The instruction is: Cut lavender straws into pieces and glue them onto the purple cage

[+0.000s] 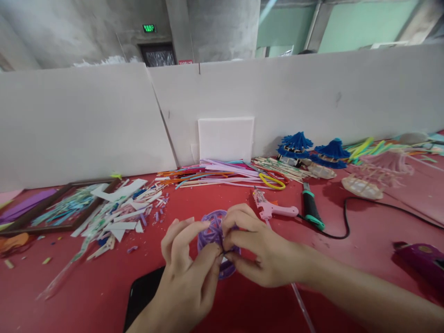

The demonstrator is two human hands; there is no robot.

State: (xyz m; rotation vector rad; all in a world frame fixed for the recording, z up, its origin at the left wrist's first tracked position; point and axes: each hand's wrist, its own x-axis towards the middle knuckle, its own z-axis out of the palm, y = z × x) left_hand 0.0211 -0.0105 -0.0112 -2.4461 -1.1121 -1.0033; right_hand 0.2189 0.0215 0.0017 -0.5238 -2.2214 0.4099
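A rounded openwork piece of purple pipe cleaners [208, 236] is at the front middle of the red table, between my two hands. My left hand [190, 273] is closed in a pinch on its near side, thumb and index finger together, the other fingers curled above. From the right, my right hand [258, 247] pinches the same piece, its fingertips meeting those of the left. A small dark bit shows where the fingertips meet; I cannot make out what it is. Part of the purple piece is hidden behind the fingers.
A black phone-like slab [144, 296] lies by my left wrist. Beyond my right hand are a pink glue gun [274, 209], a black-and-green tool [311, 208] and yellow-handled scissors [272, 181]. Scraps [125, 217] cover the left; blue tasselled roofs [296, 143] stand at the back right.
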